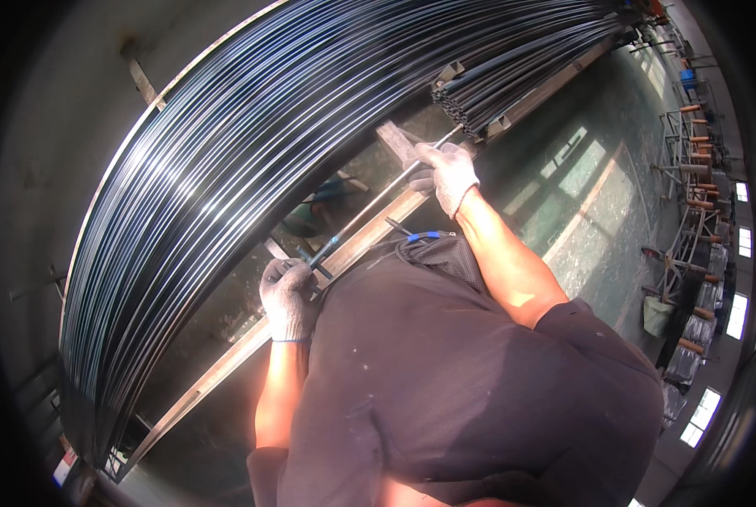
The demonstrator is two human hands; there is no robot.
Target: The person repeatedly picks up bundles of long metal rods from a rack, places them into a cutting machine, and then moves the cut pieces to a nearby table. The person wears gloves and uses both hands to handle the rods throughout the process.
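Note:
A long thin metal rod with a blue-green cross handle (320,255) runs slantwise up to the right in front of me. My left hand (288,297), in a pale knitted glove, is closed round the near end of that handle. Farther up, my right hand (447,176), gloved alike, grips the rod's shaft, thumb and fingers wrapped over it. The rod's far tip reaches the open ends of a bundle of thin dark tubes (458,106); whether it enters one of them I cannot tell.
Many long, shiny dark tubes (201,194) lie side by side on a rack beyond my hands. A metal rail (226,359) of the rack passes close to my body. Racks with orange-brown rollers (697,203) stand along the right. Sunlight patches fall on the green floor (593,182).

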